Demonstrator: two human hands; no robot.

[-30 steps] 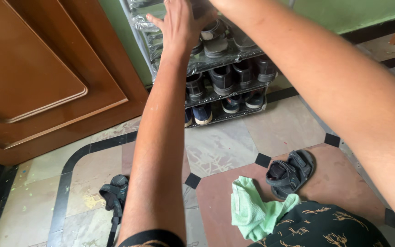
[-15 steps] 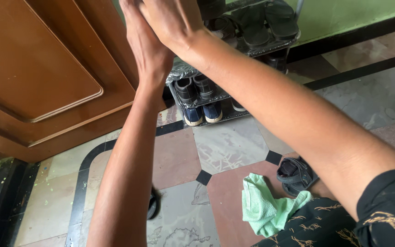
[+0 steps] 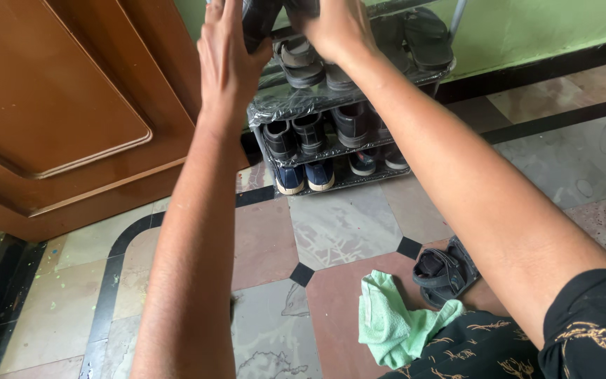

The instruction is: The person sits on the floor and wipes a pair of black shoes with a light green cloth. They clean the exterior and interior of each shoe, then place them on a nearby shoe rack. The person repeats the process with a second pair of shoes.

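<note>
Hands (image 3: 282, 42) parted, gripping dark shoe (image 3: 264, 17) above rack (image 3: 296, 105)

Dark shoe (image 3: 264, 17) up at the top edge of my view, mostly cut off, held in the air just above the shoe rack's (image 3: 303, 105) upper shelf.

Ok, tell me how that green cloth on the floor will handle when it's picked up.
The green cloth lies crumpled in soft folds, so it probably hangs limp rather than keeps shape. It looks thin, so likely light. Its towel-like weave should grip well, not slip.
</note>
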